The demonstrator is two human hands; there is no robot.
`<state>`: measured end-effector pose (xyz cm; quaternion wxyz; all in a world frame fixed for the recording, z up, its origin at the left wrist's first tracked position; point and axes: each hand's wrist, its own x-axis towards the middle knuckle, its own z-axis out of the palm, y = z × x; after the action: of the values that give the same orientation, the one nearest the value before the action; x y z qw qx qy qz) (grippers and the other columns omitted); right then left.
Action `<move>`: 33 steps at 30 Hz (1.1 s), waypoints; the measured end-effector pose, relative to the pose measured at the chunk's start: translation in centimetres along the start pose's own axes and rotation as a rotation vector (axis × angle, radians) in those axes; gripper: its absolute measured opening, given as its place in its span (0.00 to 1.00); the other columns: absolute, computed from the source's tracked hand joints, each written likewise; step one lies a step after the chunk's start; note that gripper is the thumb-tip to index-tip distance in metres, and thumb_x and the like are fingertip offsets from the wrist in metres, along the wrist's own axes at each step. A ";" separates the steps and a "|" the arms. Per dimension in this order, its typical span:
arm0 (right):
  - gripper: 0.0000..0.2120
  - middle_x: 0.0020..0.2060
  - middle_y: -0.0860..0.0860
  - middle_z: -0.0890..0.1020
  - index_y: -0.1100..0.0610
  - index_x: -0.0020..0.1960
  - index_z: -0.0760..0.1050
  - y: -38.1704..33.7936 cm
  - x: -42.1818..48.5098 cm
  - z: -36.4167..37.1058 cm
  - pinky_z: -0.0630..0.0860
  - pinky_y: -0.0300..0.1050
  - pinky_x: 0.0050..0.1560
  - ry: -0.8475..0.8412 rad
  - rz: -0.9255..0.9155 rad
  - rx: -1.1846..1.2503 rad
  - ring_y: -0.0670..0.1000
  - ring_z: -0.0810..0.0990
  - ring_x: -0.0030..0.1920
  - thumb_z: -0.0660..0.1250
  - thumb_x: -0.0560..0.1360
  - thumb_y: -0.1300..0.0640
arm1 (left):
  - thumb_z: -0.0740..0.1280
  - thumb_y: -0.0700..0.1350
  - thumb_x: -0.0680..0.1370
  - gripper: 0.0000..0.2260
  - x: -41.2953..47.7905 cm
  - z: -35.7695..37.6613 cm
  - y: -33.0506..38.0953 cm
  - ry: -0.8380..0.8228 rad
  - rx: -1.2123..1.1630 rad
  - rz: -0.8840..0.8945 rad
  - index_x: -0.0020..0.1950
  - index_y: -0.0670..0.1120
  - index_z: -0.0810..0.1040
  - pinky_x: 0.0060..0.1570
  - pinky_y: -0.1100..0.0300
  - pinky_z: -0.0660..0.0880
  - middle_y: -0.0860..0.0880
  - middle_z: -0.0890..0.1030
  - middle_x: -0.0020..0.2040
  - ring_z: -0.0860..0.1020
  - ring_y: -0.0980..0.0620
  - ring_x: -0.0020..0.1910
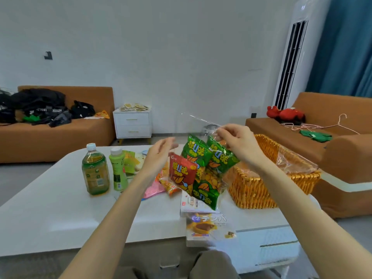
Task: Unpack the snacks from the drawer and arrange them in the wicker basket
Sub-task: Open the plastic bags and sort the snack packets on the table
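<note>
My right hand (236,140) pinches the top of a clear plastic bag (201,125) and holds it above the white table (50,204). Inside the bag hang green snack packets (218,158) and a red snack packet (182,173). My left hand (159,156) hovers open just left of the bag, fingers relaxed, apart from it. The yellow wicker basket (259,190) stands on the table to the right, behind my right forearm, with clear plastic lying in it. More small snack packs (169,186) lie on the table under the bag.
Two green drink bottles (95,170) stand at the table's left. A white snack box (209,226) lies at the front edge, above a drawer front (267,244). Brown sofas sit left and right, a white nightstand (132,123) behind.
</note>
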<state>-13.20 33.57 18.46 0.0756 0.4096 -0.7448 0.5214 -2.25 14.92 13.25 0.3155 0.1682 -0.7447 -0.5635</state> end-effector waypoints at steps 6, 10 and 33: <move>0.12 0.35 0.46 0.81 0.56 0.47 0.82 0.7 1.6 -6.1 0.73 0.47 0.38 0.223 0.047 -0.125 0.49 0.78 0.34 0.61 0.81 0.54 | 0.58 0.48 0.83 0.18 0.8 5.9 2.9 -0.073 0.093 0.041 0.73 0.47 0.67 0.43 0.69 0.71 0.48 0.73 0.67 0.72 0.55 0.60; 0.11 0.35 0.44 0.79 0.55 0.49 0.81 2.2 2.2 -10.2 0.74 0.47 0.42 0.340 0.090 -0.189 0.46 0.77 0.34 0.60 0.81 0.54 | 0.60 0.48 0.82 0.21 1.8 11.3 4.3 -0.130 0.205 0.085 0.75 0.47 0.63 0.54 0.63 0.70 0.48 0.69 0.71 0.71 0.54 0.63; 0.14 0.38 0.52 0.79 0.60 0.49 0.78 17.4 7.3 -19.6 0.63 0.43 0.41 0.655 0.276 -0.437 0.49 0.73 0.38 0.57 0.83 0.54 | 0.58 0.36 0.80 0.12 12.9 31.2 -3.5 -0.847 1.534 0.413 0.63 0.40 0.73 0.64 0.46 0.71 0.44 0.78 0.58 0.76 0.44 0.60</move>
<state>-36.14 48.27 18.70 0.3230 0.0926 -0.8224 0.4591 -32.84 28.89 8.34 -0.0893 -0.0266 -0.9855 0.1416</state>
